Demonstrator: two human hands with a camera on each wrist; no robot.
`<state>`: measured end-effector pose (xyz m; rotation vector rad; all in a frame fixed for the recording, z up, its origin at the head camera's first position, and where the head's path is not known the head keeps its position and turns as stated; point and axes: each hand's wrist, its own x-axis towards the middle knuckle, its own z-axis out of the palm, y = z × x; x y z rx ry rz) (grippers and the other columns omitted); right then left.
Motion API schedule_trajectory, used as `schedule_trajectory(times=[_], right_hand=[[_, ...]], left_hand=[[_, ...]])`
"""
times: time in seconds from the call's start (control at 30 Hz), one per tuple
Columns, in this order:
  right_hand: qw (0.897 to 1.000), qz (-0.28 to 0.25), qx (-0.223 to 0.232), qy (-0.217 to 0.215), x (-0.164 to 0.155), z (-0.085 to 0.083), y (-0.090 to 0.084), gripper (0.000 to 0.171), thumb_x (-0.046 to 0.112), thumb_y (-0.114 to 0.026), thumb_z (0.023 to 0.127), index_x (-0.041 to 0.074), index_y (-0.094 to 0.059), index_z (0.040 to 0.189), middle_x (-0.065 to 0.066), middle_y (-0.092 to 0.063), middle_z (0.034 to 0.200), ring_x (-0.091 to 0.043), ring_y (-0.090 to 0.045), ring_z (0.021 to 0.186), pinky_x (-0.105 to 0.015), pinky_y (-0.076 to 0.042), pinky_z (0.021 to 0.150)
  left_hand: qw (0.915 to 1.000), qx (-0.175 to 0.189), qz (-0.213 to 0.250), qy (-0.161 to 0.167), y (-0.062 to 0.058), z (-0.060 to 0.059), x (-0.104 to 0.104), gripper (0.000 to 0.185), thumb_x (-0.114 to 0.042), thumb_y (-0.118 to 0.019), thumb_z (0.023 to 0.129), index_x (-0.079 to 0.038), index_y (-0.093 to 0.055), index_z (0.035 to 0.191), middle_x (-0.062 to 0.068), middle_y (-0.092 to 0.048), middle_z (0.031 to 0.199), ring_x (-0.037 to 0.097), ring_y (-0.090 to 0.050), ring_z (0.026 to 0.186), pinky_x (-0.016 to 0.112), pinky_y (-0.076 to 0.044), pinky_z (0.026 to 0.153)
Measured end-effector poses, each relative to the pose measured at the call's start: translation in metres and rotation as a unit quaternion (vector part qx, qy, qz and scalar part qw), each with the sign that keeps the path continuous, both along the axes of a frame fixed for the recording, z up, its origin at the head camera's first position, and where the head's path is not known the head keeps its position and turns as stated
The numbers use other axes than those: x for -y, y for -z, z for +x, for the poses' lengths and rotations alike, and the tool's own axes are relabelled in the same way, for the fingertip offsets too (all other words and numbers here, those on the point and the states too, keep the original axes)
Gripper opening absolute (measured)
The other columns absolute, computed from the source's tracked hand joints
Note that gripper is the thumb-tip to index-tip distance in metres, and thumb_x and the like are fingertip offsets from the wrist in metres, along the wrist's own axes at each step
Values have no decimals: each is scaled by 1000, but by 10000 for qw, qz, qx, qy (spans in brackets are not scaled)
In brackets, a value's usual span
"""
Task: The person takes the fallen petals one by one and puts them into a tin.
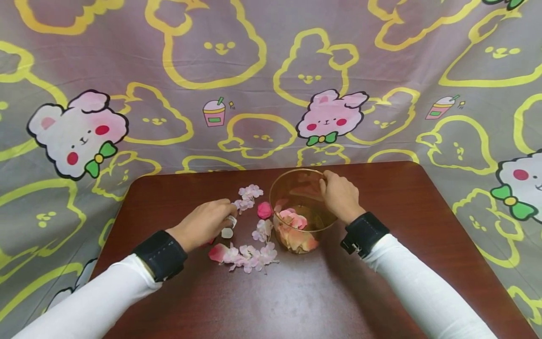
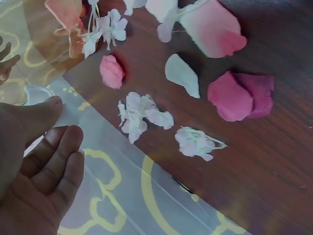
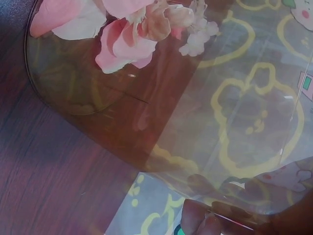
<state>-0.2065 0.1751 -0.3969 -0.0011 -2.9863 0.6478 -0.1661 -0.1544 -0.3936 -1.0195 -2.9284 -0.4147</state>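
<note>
An amber glass bowl point(image 1: 279, 188) stands on the dark wooden table point(image 1: 381, 197), with pink and pale petals point(image 1: 294, 220) inside it. My right hand point(image 1: 328, 183) grips the bowl's far right rim; in the right wrist view its fingertips point(image 3: 203, 220) show through the glass point(image 3: 98, 122) over the petals point(image 3: 124, 46). My left hand point(image 1: 227, 212) hovers left of the bowl over the loose flowers, fingers relaxed and holding nothing point(image 2: 58, 129). Near it lie white blossoms point(image 2: 142, 115), a white petal point(image 2: 182, 74), a pink bud point(image 2: 112, 72) and deep pink petals point(image 2: 239, 95).
More blossoms lie scattered on the table: a white cluster point(image 1: 250, 192) at the back and a pink and white heap point(image 1: 245, 256) in front of my left hand. A cartoon-print cloth point(image 1: 254, 70) hangs behind and around the table.
</note>
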Motion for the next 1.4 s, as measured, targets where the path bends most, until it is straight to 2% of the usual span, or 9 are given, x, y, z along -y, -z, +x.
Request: schedule_trajectory(times=[0.1,0.27,0.57,0.87,1.0,1.17,1.4], right_hand=[[10000,-6,11,0,0,0,0,20,25,-51,105,8,-61,103,-6,-52,72,-26,-56,65,-34,-34,53],[10000,-5,19,-7,0,0,0,20,25,-51,105,8,-61,101,-6,-51,71,-26,-56,65,-34,-34,53],[10000,38,-14,-23,-2,0,0,20,25,-51,104,8,-60,98,-7,-52,71,-27,-58,66,-35,-35,53],[10000,41,17,-19,-1,0,-2,20,25,-51,104,8,-61,101,-8,-54,73,-29,-59,68,-36,-37,53],[10000,56,35,-4,-1,0,-1,20,25,-51,104,8,-60,99,-7,-53,72,-29,-59,67,-36,-36,53],[10000,62,-22,-31,-1,0,-1,20,25,-51,104,9,-60,98,-8,-55,73,-29,-60,68,-37,-37,53],[10000,69,-32,-29,0,-1,-1,20,26,-51,104,9,-60,98,-9,-58,75,-30,-62,69,-39,-39,54]], left_hand=[[9999,146,-8,-83,-5,-1,-4,25,-6,-83,81,-8,-72,103,4,-67,91,15,-64,83,35,-59,81],[10000,62,-55,28,-10,-2,-13,24,-4,-82,81,-8,-71,102,4,-68,92,14,-63,83,33,-59,80],[9989,-272,313,229,-25,-6,-30,26,-4,-81,82,-7,-72,106,5,-70,99,17,-66,90,35,-59,85],[9945,-801,530,411,-35,-7,-50,23,-5,-78,87,-7,-71,109,5,-69,101,18,-66,93,35,-58,88],[9917,-1135,293,520,-38,-8,-62,25,-6,-78,87,-8,-72,111,6,-69,102,19,-66,94,34,-57,89],[9802,-1741,-161,926,-40,-6,-76,30,-8,-80,85,-9,-71,113,5,-68,105,19,-66,100,33,-55,94],[9732,-1938,-296,1198,-38,-8,-93,29,-8,-79,86,-12,-71,114,2,-69,107,18,-66,105,32,-53,96]])
